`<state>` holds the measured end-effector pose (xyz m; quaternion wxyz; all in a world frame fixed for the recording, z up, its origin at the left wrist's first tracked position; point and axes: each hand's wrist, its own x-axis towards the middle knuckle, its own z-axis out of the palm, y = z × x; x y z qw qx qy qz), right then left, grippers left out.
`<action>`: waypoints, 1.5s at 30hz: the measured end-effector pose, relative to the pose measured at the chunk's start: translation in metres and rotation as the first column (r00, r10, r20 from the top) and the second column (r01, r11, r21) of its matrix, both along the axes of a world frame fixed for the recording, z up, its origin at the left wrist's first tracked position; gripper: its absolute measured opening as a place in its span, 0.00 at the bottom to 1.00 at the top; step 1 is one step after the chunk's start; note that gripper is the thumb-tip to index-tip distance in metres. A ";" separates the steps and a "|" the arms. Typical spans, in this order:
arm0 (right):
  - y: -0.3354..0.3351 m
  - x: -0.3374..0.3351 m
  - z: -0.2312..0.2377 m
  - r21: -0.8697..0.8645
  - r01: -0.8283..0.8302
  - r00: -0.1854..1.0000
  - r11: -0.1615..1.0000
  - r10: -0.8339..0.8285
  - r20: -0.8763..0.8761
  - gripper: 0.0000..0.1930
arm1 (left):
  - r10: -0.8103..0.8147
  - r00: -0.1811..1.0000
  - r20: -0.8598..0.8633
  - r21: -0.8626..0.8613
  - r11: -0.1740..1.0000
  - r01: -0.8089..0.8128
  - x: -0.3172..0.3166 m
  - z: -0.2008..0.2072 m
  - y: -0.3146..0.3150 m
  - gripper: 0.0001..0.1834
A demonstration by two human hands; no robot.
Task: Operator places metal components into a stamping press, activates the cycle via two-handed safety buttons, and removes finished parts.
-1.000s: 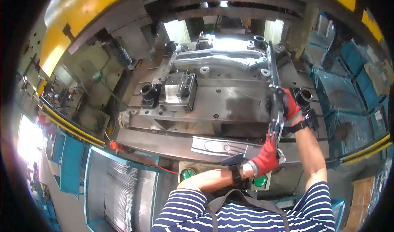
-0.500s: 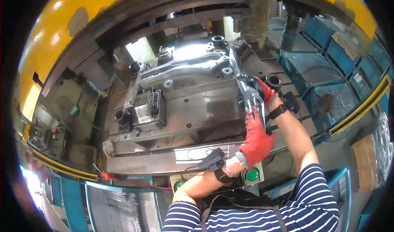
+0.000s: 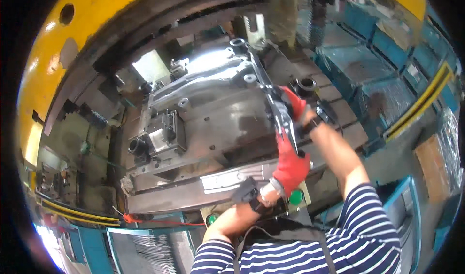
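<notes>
While clasping metal part (image 3: 281, 115) left of round bushing (image 3: 306, 85) with left hand (image 3: 292, 166) and right hand (image 3: 294, 103), likely positioning; needs steady control.

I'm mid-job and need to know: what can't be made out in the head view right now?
All in the head view:
Near end of the metal part: covered by the left hand.
Right hand, exact fingertip contact: blurred, dark against the part.
Left green button: partly hidden by the left forearm.
Stacked pieces: cut off by the lower edge.
Pale plate, fine markings: blurred, too small.
</notes>
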<state>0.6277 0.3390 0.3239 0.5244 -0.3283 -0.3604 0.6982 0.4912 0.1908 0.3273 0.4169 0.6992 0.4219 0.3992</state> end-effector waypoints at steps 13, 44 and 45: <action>-0.091 -0.102 -0.016 0.564 0.119 0.277 0.817 -0.573 0.772 0.14 | 0.043 0.668 0.743 -0.499 0.700 0.510 -0.117 -0.001 0.054 0.25; 0.023 0.241 -0.113 0.912 0.283 -0.049 0.297 -0.945 0.323 0.08 | 0.509 0.810 0.290 -0.634 0.737 -0.235 -0.109 -0.026 -0.005 0.20; 0.022 0.244 -0.108 0.844 0.293 -0.011 0.449 -0.881 0.473 0.08 | 0.528 0.811 0.252 -0.610 0.737 -0.290 -0.111 -0.030 0.000 0.22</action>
